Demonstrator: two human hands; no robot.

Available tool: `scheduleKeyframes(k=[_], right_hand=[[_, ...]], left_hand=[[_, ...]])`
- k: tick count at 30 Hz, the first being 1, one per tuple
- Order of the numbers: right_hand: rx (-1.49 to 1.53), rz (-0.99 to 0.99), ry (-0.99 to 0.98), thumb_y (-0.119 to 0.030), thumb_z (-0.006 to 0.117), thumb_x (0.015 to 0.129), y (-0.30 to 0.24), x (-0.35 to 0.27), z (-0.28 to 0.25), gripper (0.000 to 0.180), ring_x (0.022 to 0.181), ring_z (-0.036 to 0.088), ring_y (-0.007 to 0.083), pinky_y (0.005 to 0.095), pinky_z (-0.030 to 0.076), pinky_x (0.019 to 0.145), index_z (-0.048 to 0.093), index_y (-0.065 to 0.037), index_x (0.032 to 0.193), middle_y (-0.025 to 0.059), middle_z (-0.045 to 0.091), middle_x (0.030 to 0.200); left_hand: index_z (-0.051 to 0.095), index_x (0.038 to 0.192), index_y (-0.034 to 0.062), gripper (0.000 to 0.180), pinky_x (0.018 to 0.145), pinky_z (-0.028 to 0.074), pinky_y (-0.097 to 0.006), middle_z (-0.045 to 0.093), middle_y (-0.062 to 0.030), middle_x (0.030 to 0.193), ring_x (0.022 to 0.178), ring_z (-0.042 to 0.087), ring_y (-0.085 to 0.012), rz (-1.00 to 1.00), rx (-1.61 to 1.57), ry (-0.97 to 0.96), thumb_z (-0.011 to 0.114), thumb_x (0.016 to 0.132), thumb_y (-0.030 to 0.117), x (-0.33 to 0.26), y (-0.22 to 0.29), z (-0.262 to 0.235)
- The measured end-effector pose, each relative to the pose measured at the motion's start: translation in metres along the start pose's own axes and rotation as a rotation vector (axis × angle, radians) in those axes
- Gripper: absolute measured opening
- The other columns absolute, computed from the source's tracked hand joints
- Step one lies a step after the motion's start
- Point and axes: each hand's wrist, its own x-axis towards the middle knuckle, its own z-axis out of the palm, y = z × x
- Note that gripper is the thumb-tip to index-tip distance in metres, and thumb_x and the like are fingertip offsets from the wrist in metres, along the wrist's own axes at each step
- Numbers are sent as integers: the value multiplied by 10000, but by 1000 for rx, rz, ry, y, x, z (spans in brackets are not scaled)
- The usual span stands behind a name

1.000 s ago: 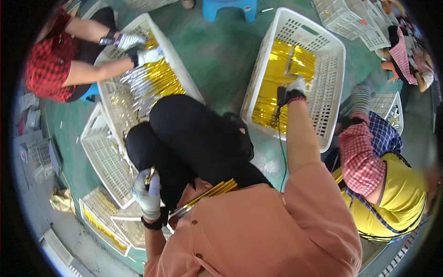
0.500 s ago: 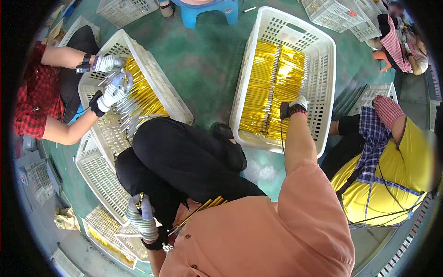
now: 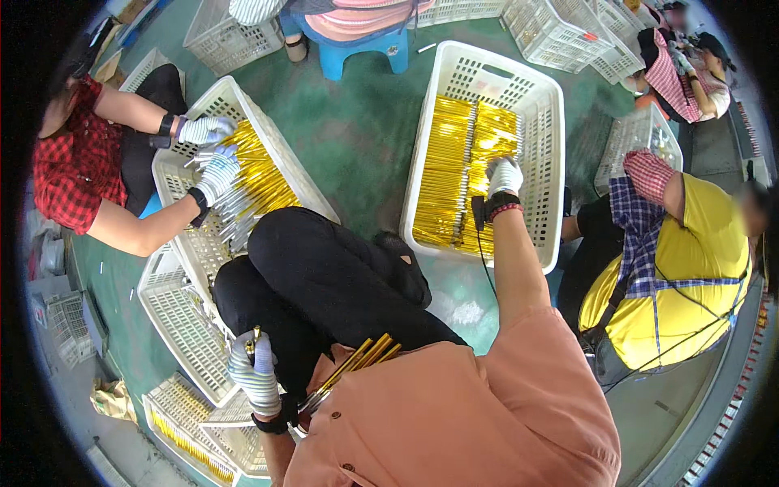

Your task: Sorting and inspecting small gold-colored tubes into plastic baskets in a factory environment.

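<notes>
My right hand (image 3: 505, 177), in a white glove, reaches into a white perforated basket (image 3: 552, 174). Its fingers curl down onto shiny gold rods (image 3: 442, 166), which lie in two packed rows with silver ends meeting in the middle. What the fingertips grip is partly hidden. By my left thigh, my left hand (image 3: 256, 377), in a striped glove, is closed around gold rods (image 3: 257, 334) whose ends poke up above the fingers. Several more gold rods (image 3: 369, 357) with silver ends lie at my waist, against my shirt.
At left, a co-worker's gloved hands (image 3: 215, 166) handle rods in another white basket (image 3: 280, 154). Stacked baskets (image 3: 182, 333) stand by my left leg. A person in yellow (image 3: 665, 276) sits close on my right. Ahead is a blue stool (image 3: 363, 55) with someone on it.
My right hand has shifted from the right-hand row's outer edge toward its middle, fingers lower on the rods. My left hand stays by my thigh, slightly turned. The whole view has tilted a little.
</notes>
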Motion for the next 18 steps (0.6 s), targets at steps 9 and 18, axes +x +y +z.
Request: scheduleKeyframes(k=[9, 18], right_hand=[[-356, 97, -1768, -298, 634, 1044, -148, -337, 67, 381, 981, 735, 239, 373, 589, 893, 669, 1, 1278, 148, 748, 1125], [-1424, -541, -2187, -269, 685, 890, -66, -468, 19, 283, 921, 755, 390, 472, 600, 815, 823, -85, 1055, 206, 779, 973]], left_hand=[[736, 1064, 40, 162, 580, 480, -303, 681, -32, 750, 618, 599, -107, 50, -6, -85, 741, 958, 162, 25, 13, -26], [693, 1246, 16, 335, 867, 543, -395, 707, -206, 1010, 905, 681, -296, 183, 628, 174, 761, 951, 158, 116, -139, -152]])
